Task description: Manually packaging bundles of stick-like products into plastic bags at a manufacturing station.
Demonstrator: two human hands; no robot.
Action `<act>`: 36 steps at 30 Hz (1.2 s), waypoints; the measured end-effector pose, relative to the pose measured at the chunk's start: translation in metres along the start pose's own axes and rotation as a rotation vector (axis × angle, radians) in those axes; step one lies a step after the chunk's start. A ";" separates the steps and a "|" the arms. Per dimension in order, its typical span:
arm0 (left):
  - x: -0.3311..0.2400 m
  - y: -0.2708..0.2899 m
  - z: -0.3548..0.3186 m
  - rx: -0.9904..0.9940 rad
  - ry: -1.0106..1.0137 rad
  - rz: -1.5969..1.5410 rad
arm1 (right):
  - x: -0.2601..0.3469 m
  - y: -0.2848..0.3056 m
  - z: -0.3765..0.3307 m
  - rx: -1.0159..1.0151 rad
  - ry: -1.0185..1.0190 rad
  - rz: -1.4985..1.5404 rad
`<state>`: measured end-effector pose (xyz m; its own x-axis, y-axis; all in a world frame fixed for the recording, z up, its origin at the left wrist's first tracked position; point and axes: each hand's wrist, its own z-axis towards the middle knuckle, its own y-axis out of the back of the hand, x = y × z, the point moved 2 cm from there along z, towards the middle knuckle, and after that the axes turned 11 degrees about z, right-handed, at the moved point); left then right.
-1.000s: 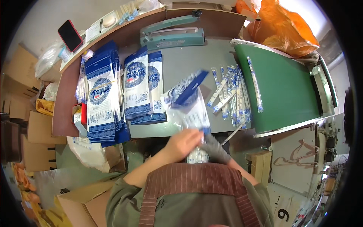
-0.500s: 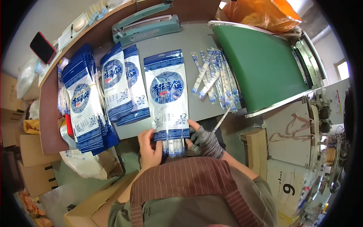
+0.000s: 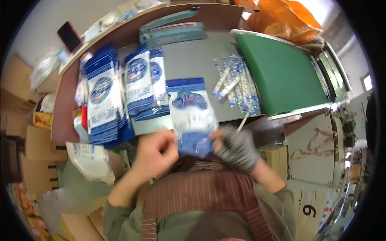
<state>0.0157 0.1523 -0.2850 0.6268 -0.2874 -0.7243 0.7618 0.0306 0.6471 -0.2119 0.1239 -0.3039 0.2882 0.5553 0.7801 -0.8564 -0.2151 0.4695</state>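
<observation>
A white and blue printed pouch [image 3: 189, 116] hangs partly over the table's front edge, its lower part bent. At its lower left edge, my bare left hand [image 3: 155, 154] is pinched closed. My right hand [image 3: 238, 149], in a grey fingerless glove, grips the opposite edge; motion blurs both hands. No stick ends stick out of the pouch's lower end. To the right lies a loose pile of slim sticks in blue and clear wrappers [image 3: 239, 82]. Left of the pouch are a small group of matching pouches [image 3: 138, 80] and a thicker banded stack [image 3: 101, 100].
A teal heat sealer [image 3: 173, 35] stands at the table's back. On the right, a wide green belt-like surface [image 3: 281, 72] borders the work area, with an orange bag [image 3: 285, 20] behind it. A phone [image 3: 69, 37] leans on the left ledge. Cardboard boxes [image 3: 40, 140] stand at left.
The pouch has come nearer to me, off the smaller group's side, and its lower end has bent. The stick ends that protruded below it are out of sight. Both hands have gripped its edges.
</observation>
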 end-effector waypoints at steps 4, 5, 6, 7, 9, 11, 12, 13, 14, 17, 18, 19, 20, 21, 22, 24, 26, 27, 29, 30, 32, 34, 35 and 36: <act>-0.064 0.088 0.090 -0.186 -0.249 0.145 | 0.088 0.055 0.113 -0.010 0.091 0.072; -0.063 0.099 0.117 -0.179 -0.391 0.283 | 0.089 0.059 0.139 0.109 -0.073 0.179; -0.058 0.105 0.128 -0.110 -0.298 0.216 | 0.088 0.054 0.165 0.151 -0.078 0.195; -0.056 0.102 0.137 -0.036 -0.225 0.132 | 0.083 0.050 0.187 0.176 -0.091 0.193; -0.046 0.097 0.144 -0.113 -0.391 0.439 | 0.081 0.039 0.214 0.198 0.019 0.219; -0.042 0.113 0.165 0.077 -0.200 0.566 | 0.076 0.033 0.239 0.179 0.123 0.214; -0.039 0.120 0.170 0.036 -0.204 0.400 | 0.078 0.035 0.249 0.125 0.159 0.235; -0.046 0.128 0.175 -0.053 -0.297 0.356 | 0.077 0.038 0.259 0.065 0.191 0.252; -0.055 0.141 0.176 -0.237 -0.501 0.561 | 0.093 0.036 0.263 0.045 0.376 0.360; -0.071 0.150 0.156 -0.641 -0.801 0.911 | 0.112 0.052 0.217 -0.120 0.336 0.294; -0.070 0.144 0.138 -0.871 -0.884 1.059 | 0.098 0.050 0.192 -0.080 0.218 0.258; -0.059 0.128 0.113 -0.847 -0.719 1.060 | 0.078 0.043 0.165 -0.028 0.112 0.242; -0.036 0.112 0.100 -0.750 -0.768 1.107 | 0.057 0.036 0.136 0.022 0.228 0.072; -0.005 0.091 0.090 -0.577 -0.844 1.294 | 0.027 0.036 0.101 0.163 0.033 -0.183; 0.025 0.068 0.081 -0.435 -0.829 1.305 | -0.005 0.036 0.060 0.108 -0.157 -0.256; 0.088 0.031 0.074 -0.187 -0.750 1.237 | -0.081 0.034 -0.021 0.011 -0.489 -0.509; 0.126 0.004 0.069 0.010 -0.500 1.181 | -0.106 0.025 -0.059 -0.010 -0.743 -0.536; 0.132 -0.003 0.070 0.027 -0.435 1.161 | -0.107 0.016 -0.065 -0.013 -0.819 -0.544; 0.117 0.000 0.088 0.044 -0.165 1.129 | -0.108 0.003 -0.061 -0.106 -0.771 -0.519; 0.115 0.002 0.095 0.050 -0.089 1.119 | -0.107 0.002 -0.062 -0.148 -0.740 -0.378; 0.097 0.007 0.102 0.274 -0.027 1.031 | -0.088 0.009 -0.058 -0.085 -0.620 -0.260; 0.070 0.001 0.115 0.428 -0.043 0.940 | -0.074 0.027 -0.050 -0.089 -0.582 -0.224; 0.053 -0.009 0.122 0.348 -0.159 0.610 | -0.064 0.034 -0.035 -0.119 -0.536 -0.242; 0.042 -0.024 0.126 0.272 -0.251 0.278 | -0.063 0.036 -0.013 -0.099 -0.616 -0.367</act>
<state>0.0036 0.0185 -0.3011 0.7169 -0.5276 -0.4557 0.4785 -0.1031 0.8720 -0.2658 0.0915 -0.3415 0.7287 0.0177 0.6846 -0.6845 -0.0118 0.7289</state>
